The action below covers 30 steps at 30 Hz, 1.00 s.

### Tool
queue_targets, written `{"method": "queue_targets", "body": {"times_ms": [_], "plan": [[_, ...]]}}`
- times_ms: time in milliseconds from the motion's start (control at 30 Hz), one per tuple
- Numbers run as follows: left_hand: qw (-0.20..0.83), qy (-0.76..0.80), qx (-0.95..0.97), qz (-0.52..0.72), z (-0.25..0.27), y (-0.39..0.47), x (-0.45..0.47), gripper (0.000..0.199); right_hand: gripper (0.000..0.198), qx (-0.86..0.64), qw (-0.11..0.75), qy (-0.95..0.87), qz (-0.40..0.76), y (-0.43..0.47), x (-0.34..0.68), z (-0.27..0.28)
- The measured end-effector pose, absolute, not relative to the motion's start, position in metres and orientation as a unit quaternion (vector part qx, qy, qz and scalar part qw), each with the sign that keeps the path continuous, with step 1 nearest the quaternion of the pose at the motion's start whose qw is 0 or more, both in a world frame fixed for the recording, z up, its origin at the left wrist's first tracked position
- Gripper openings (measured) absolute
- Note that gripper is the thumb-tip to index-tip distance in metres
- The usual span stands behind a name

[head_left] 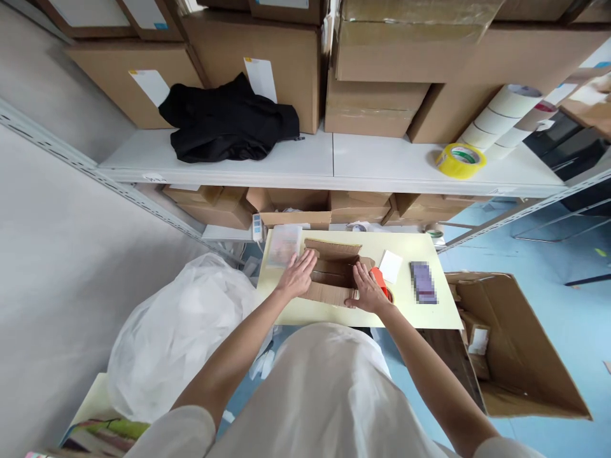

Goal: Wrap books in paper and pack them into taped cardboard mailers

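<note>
A small cardboard box (334, 273) stands on the pale yellow table (310, 316) with its top flaps apart and its inside showing. At its left side, my left hand (298, 275) holds the edge, fingers over the side flap. My right hand (370, 291) grips the right side near the front corner, its thumb by the front flap. Partly hidden behind that hand is a red tape dispenser (378, 277). A white card or paper pad (390, 266) lies to the right, then a blurred purple rectangular item (423, 283). Left of the box lies a translucent plastic sleeve (285, 245).
A grey shelf (305, 166) behind the table holds large cartons (267, 70), a black garment (229, 121) and yellow tape (461, 160). A big white plastic bag (176, 324) bulges at the left. An open large carton (520, 337) stands on the floor at right.
</note>
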<state>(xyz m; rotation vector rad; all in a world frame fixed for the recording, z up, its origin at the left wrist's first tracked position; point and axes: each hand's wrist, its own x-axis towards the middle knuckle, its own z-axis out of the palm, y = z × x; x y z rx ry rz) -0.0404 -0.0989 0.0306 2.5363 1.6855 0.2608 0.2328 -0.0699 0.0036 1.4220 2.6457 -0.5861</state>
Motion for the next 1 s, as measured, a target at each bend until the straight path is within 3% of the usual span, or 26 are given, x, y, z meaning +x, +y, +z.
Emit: {"method": "queue_targets", "body": {"times_ms": [100,200,367,533,700,867,1000], "plan": [[0.073,0.462,0.881,0.069,0.031,-0.094,-0.031,0.041,0.107,0.460,0.041,0.866,-0.192,-0.066,0.232,0.002],[0.079,0.489,0.868,0.033,0.033,-0.087,-0.031,0.040,0.105,0.456,0.031,0.869,-0.190,-0.064,0.232,0.002],[0.064,0.614,0.787,0.011,0.029,-0.092,-0.048,0.090,0.109,0.477,0.000,0.854,-0.208,-0.071,0.231,-0.002],[0.157,0.636,0.755,0.044,0.006,-0.103,-0.060,0.124,0.125,0.529,-0.079,0.808,-0.245,-0.078,0.228,-0.016],[0.265,0.615,0.724,0.165,-0.026,-0.107,-0.054,0.138,0.128,0.498,-0.115,0.808,-0.293,-0.071,0.228,-0.028],[0.299,0.619,0.698,0.203,-0.033,-0.113,-0.053,0.126,0.128,0.504,-0.109,0.798,-0.314,-0.066,0.232,-0.025],[0.298,0.654,0.648,0.253,-0.028,-0.114,-0.074,0.075,0.126,0.521,-0.092,0.792,-0.305,-0.070,0.233,-0.019]]}}
